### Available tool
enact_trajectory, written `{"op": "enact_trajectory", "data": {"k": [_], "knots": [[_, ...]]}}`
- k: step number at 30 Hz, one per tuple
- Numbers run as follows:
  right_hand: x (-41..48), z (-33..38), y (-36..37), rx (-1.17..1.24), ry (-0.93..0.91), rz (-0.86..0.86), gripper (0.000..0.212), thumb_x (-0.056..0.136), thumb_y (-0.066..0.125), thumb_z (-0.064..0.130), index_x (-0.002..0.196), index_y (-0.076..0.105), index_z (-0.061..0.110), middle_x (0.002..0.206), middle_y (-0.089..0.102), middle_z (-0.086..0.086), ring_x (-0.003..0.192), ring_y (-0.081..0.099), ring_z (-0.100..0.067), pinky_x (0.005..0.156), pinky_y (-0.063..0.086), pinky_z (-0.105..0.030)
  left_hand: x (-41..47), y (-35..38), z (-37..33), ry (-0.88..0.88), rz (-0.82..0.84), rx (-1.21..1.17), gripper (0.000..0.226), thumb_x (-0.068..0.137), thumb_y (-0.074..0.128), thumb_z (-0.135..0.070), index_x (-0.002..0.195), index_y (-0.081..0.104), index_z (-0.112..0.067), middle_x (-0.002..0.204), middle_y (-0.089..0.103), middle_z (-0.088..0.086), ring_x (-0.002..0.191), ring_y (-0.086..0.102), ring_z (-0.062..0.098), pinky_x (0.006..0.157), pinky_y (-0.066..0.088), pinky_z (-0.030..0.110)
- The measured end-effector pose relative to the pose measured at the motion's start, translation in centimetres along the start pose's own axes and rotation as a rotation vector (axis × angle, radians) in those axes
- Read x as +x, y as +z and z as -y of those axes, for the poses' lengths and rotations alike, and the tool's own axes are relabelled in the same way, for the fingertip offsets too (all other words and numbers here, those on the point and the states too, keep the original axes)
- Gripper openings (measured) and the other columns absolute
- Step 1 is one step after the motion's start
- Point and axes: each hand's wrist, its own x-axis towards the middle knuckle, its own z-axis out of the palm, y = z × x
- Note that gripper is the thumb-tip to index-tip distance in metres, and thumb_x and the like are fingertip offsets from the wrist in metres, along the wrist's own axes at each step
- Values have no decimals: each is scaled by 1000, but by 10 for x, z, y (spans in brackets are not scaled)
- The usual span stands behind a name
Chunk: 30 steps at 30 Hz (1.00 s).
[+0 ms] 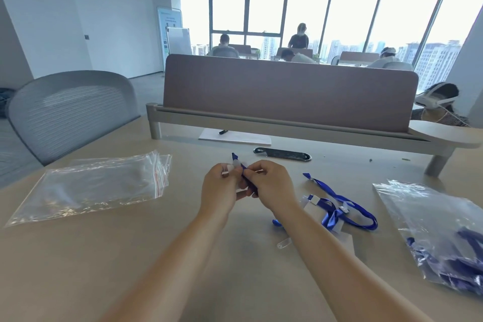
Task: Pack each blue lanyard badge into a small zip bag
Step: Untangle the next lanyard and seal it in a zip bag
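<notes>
Centre of frame: left hand (222, 188) and right hand (269, 185) meet, fingers of both curled and pinching a bunched blue lanyard (234, 157) held above the tabletop (130, 256). Right of centre: more loose lanyards (339, 206) lie tangled on the tabletop. Left side: stack of empty zip bags (104, 183), lying flat. Lower right edge: filled bag (444, 243) holding blue lanyards.

A grey mesh chair (73, 112) stands left of the surface (130, 256); a pen (223, 132) lies on white paper (235, 137) below the brown divider (287, 91).
</notes>
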Motion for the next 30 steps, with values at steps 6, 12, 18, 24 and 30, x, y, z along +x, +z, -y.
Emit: {"op": "enact_trajectory", "data": {"k": [6, 12, 18, 24, 30], "knots": [[-4, 0, 7, 14, 48, 52, 19, 89, 64, 18, 77, 68, 4, 65, 72, -12, 53, 62, -20, 58, 52, -31, 2, -5, 4, 38, -13, 45, 19, 89, 59, -9, 96, 58, 8, 83, 62, 37, 56, 58, 33, 66, 57, 57], [-6, 0, 2, -22, 39, 172, 11, 86, 70, 14, 92, 65, 6, 70, 75, -7, 56, 66, -16, 59, 55, -28, 15, -21, -3, 103, -133, 97, 15, 93, 63, -19, 88, 64, -4, 79, 66, 8, 70, 66, 23, 56, 60, 28], [-8, -5, -18, -44, 47, 357, 7, 87, 70, 8, 92, 68, 4, 74, 73, -10, 59, 63, -15, 63, 55, -23, 33, -43, -27, 58, -131, 35, 12, 97, 61, -19, 97, 62, -8, 90, 64, 3, 81, 64, 13, 59, 60, 25], [2, -12, -39, 266, 209, 553, 5, 91, 61, -2, 91, 64, 2, 73, 56, -14, 66, 51, -24, 63, 43, -30, 30, -63, -46, 24, 254, -39, 16, 98, 58, -16, 96, 62, 0, 92, 65, 15, 85, 68, 24, 67, 59, 33], [17, -5, -52, 393, 285, 524, 13, 92, 62, -2, 102, 67, 4, 85, 64, -17, 65, 56, -20, 65, 49, -30, 22, -68, -42, 13, 550, 295, 13, 95, 63, -23, 100, 65, -11, 95, 70, 8, 93, 68, 26, 73, 60, 42]]}}
